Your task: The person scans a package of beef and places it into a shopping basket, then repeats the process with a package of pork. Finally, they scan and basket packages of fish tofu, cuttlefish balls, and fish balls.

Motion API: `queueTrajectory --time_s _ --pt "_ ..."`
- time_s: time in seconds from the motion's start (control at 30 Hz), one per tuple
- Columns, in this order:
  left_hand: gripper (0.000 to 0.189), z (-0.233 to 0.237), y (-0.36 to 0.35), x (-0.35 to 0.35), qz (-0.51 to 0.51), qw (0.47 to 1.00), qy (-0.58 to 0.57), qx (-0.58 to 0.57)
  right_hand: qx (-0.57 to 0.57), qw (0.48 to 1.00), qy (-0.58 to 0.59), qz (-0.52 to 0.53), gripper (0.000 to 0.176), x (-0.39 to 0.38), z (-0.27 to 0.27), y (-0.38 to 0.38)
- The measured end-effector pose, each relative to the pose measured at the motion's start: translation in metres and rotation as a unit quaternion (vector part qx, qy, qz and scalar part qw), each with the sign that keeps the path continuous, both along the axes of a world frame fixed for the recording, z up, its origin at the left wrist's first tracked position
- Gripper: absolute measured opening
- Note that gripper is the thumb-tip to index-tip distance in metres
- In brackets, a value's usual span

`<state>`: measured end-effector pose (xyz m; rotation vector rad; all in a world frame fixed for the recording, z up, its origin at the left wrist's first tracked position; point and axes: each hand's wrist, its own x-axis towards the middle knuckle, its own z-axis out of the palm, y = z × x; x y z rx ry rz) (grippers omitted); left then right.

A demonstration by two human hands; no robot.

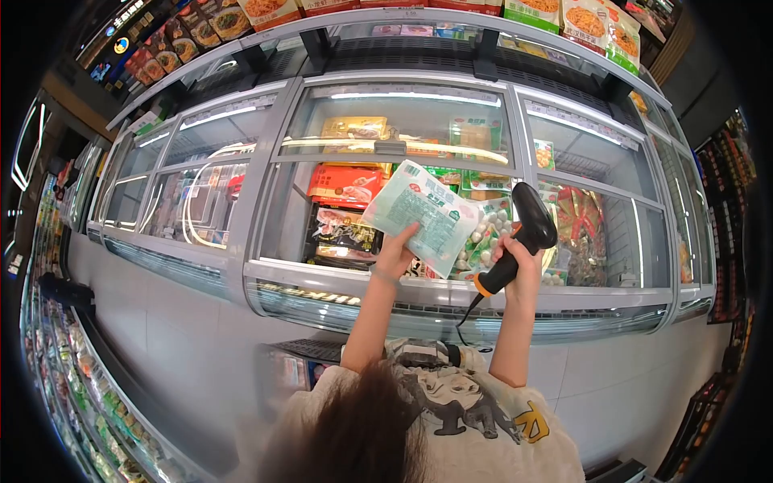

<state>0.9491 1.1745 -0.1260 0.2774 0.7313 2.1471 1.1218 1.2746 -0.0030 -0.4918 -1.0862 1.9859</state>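
Note:
My left hand (395, 256) grips a flat pale-green food package (420, 214) by its lower edge, thumb over the printed face. The package is tilted above the middle section of a chest freezer (386, 294). In my right hand (525, 272) is a black and orange barcode scanner (535, 219), its head raised and its cord hanging from the handle. The scanner is just right of the package, apart from it. Under my hands lie red packs (346, 185), dark packs (342, 229) and bags of round white food (485, 233).
A shelf (394, 18) of noodle packets runs above the freezer. Other glass-topped freezer sections stand left and right. Stocked shelves (88, 386) line the left side. A dark basket-like object (310, 350) is in front of my body, beside the grey floor (177, 322).

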Motion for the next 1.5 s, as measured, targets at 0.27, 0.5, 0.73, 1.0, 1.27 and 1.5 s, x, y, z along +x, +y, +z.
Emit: queueTrajectory --time_s 0.27,0.5,0.73,1.0,1.27,1.5 --pt "0.042 0.059 -0.012 0.025 -0.034 0.999 0.005 0.039 0.000 0.994 -0.099 -0.047 0.038 0.004 -0.023 0.016" --pt "0.038 0.070 -0.029 0.054 -0.009 0.996 0.086 0.010 0.025 0.994 -0.038 -0.104 0.052 0.002 -0.030 0.005" --pt "0.042 0.071 -0.063 0.050 0.026 0.995 0.005 0.097 0.015 0.996 -0.022 -0.084 0.052 0.014 -0.035 0.009" --pt "0.041 0.054 -0.072 0.064 -0.133 0.983 0.123 -0.037 -0.049 0.995 0.018 -0.090 0.050 0.061 -0.018 0.014" --pt "0.031 0.037 -0.081 0.096 -0.113 0.991 0.049 -0.052 0.030 0.996 -0.022 -0.085 0.054 0.110 -0.036 -0.015" --pt "0.046 0.012 -0.086 0.130 -0.295 0.950 0.066 -0.076 -0.188 0.981 0.043 -0.032 0.048 0.141 -0.078 -0.020"
